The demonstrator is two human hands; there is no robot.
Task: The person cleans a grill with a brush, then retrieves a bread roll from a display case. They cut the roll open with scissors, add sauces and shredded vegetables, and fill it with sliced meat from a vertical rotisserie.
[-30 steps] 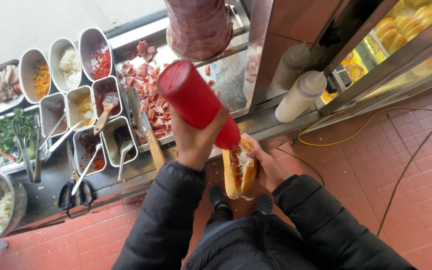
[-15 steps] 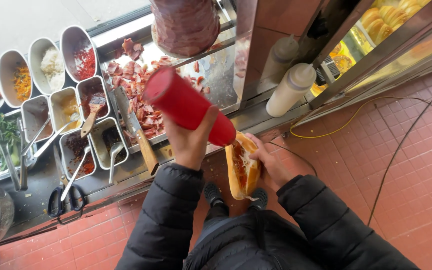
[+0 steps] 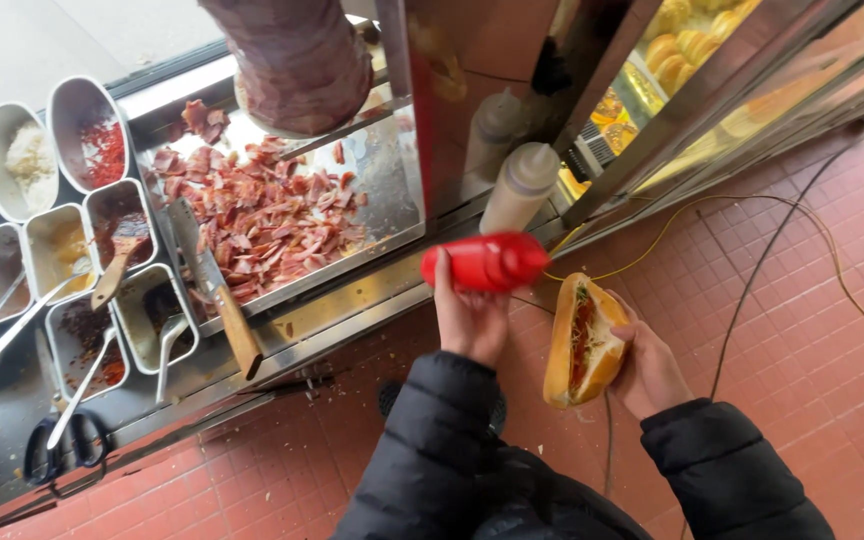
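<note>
My left hand grips a red squeeze bottle, held sideways just left of the sandwich. My right hand cradles an open bread roll filled with shredded vegetables and red sauce, held over the red tiled floor. Both arms wear black puffy sleeves. The bottle's tip is hidden; it does not touch the roll.
A steel tray of sliced meat lies under a vertical spit. A large knife rests on its edge. Several metal containers with sauces and spoons stand left. Two pale squeeze bottles stand by a bread display case. Scissors hang low left.
The red bottle has swung away from over the roll and now lies sideways to its left. The roll has moved right and opened toward the camera.
</note>
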